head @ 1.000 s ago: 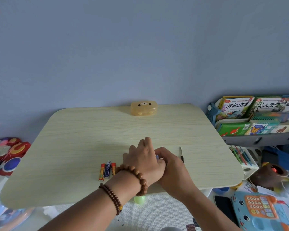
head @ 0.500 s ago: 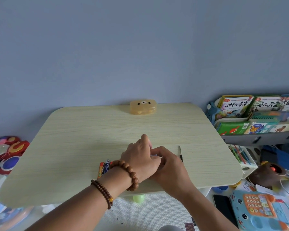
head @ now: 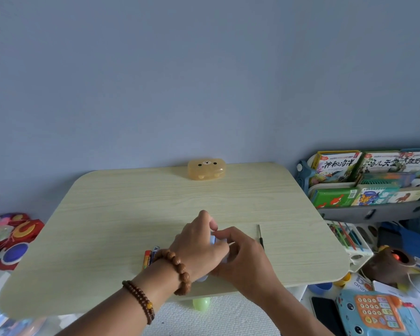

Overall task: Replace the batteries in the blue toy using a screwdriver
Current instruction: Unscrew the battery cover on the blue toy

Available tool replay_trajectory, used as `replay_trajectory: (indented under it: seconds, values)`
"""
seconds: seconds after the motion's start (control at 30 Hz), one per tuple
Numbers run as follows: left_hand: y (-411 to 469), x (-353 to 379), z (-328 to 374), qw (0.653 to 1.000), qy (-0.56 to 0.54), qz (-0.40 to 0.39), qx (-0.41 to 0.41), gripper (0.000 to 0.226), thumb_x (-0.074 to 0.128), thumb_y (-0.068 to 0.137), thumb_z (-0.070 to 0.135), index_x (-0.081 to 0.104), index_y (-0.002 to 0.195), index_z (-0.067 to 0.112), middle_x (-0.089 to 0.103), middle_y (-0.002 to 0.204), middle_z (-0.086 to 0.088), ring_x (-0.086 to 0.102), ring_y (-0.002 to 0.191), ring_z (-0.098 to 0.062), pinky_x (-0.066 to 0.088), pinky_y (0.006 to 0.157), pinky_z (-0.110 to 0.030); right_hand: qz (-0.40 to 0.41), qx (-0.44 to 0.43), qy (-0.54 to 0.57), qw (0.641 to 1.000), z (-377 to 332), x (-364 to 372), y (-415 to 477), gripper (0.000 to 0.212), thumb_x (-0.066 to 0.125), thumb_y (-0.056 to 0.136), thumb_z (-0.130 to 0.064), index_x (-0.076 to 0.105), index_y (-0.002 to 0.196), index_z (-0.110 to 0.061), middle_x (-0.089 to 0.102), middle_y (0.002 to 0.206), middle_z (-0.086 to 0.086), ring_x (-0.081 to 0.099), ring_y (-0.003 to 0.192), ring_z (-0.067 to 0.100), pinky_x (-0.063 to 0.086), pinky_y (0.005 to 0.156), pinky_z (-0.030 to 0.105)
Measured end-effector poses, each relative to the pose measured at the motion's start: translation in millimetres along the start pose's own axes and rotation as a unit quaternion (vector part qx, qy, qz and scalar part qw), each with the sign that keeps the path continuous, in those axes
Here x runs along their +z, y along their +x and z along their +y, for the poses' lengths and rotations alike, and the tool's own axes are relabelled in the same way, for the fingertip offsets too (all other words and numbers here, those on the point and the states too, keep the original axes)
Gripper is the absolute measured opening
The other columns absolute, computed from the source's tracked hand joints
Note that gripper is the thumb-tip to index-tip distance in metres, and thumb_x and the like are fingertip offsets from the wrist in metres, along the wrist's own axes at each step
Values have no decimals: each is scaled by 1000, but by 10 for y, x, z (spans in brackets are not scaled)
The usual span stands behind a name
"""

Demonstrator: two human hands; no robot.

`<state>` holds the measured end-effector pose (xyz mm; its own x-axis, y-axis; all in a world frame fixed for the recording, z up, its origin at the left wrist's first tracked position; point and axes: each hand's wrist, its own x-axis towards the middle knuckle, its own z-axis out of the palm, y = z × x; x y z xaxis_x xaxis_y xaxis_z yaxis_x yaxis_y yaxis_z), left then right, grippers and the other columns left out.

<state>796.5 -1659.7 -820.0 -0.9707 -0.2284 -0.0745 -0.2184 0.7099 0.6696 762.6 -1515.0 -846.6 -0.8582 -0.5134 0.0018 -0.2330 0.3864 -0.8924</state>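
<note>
**A:** What colours are on the table?

**B:** The tabletop is pale yellow-green with a faint wood grain. A translucent amber case shows a small bear face in black and white. The batteries are orange-red, yellow and dark blue. The screwdriver looks black.

**A:** And the toy?

**B:** Only a light blue sliver of the blue toy shows between the hands.

**A:** Anything else?

**B:** Two brown bead bracelets on the left wrist, a plain blue-grey wall, and a pale green ball.
</note>
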Motion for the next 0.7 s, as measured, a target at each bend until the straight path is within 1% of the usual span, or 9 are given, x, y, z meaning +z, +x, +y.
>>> replay_trajectory:
  seconds: [0.1, 0.17, 0.23, 0.27, 0.33, 0.4, 0.5, 0.6, 0.7]
  values:
    - [-37, -74, -124, 998, -29, -56, 32, 52, 66, 75, 49, 34, 112, 34, 49, 116, 6, 60, 89, -9, 52, 69, -24, -9, 0, -1, 1000, 14, -17, 25, 52, 94, 57, -34, 69, 103, -36, 73, 83, -17, 59, 59, -1, 47, 56, 14]
    - [-52, -136, -237, 994, -22, -93, 54, 61, 75, 68, 51, 33, 111, 39, 45, 129, 12, 58, 103, -6, 54, 81, -25, -13, -2, -12, 1000, 37, -25, 47, 52, 92, 57, -31, 70, 104, -36, 75, 87, -10, 60, 60, -1, 51, 58, 18]
    - [-63, -191, -329, 993, 0, -84, 78, 60, 81, 65, 48, 40, 108, 43, 39, 141, 20, 51, 117, -1, 50, 95, -28, -14, -6, -22, 1000, 44, -31, 53, 53, 93, 56, -34, 70, 104, -35, 73, 84, -11, 58, 58, -1, 47, 55, 15]
    - [-64, -214, -362, 994, 8, -70, 87, 59, 83, 64, 47, 44, 108, 43, 39, 142, 23, 49, 120, 0, 48, 98, -29, -15, -8, -26, 1000, 48, -33, 55, 55, 94, 56, -37, 70, 105, -36, 73, 83, -12, 58, 58, -1, 46, 54, 14]
    - [-66, -246, -397, 993, 25, -40, 112, 57, 85, 63, 48, 52, 109, 41, 41, 137, 25, 48, 120, 1, 45, 100, -28, -15, -8, -29, 999, 47, -35, 50, 56, 95, 55, -39, 70, 105, -36, 73, 82, -12, 59, 59, -1, 46, 54, 13]
    - [-70, -259, -401, 989, 42, -9, 139, 58, 83, 60, 53, 58, 110, 38, 44, 128, 26, 46, 117, 4, 44, 98, -24, -13, -8, -27, 1000, 49, -33, 48, 57, 96, 54, -41, 70, 105, -37, 73, 82, -12, 58, 59, 0, 46, 54, 14]
    - [-105, -292, -344, 987, 53, 47, 146, 60, 77, 55, 64, 62, 106, 36, 51, 109, 25, 51, 103, 5, 46, 84, -17, -13, -9, -23, 1000, 66, -31, 53, 58, 97, 51, -43, 70, 103, -38, 72, 81, -19, 56, 56, 0, 44, 53, 13]
    - [-167, -390, -284, 985, 28, 122, 116, 53, 77, 58, 64, 62, 99, 34, 58, 94, 20, 58, 85, 4, 48, 69, -14, -16, 1, -21, 1000, 83, -24, 56, 60, 98, 51, -40, 70, 103, -38, 72, 87, -20, 58, 58, -1, 46, 55, 12]
    - [-201, -562, -376, 977, 58, 202, 38, 47, 75, 62, 66, 61, 90, 30, 60, 87, 16, 59, 76, 0, 54, 65, -22, -20, 4, -26, 999, 92, -13, 55, 61, 99, 53, -35, 69, 106, -36, 76, 86, -15, 66, 63, -1, 50, 55, 12]
